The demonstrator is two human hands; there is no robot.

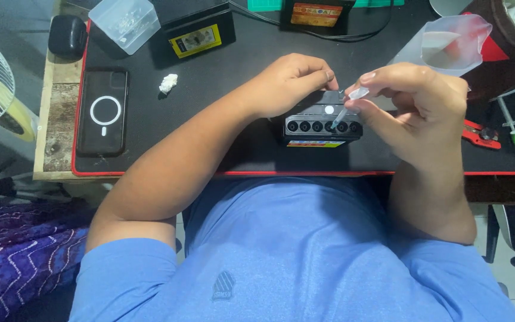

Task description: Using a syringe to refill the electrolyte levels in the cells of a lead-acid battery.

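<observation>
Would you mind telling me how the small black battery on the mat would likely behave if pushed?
The battery looks blocky and flat-based, so it probably slides rather than rolls or tips. It likely feels heavy for its size. The left hand steadies it; its open filler holes could spill if tilted.

battery [322, 122]: black plastic, matt, row of round ports | dropper [348, 104]: clear glossy plastic | mat [222, 101]: black, matt, smooth, red edge | table [61, 101]: bare wood, rough and worn | phone [102, 111]: glossy black back | measuring cup [448, 42]: translucent plastic | shirt [293, 250]: blue knit cloth
</observation>
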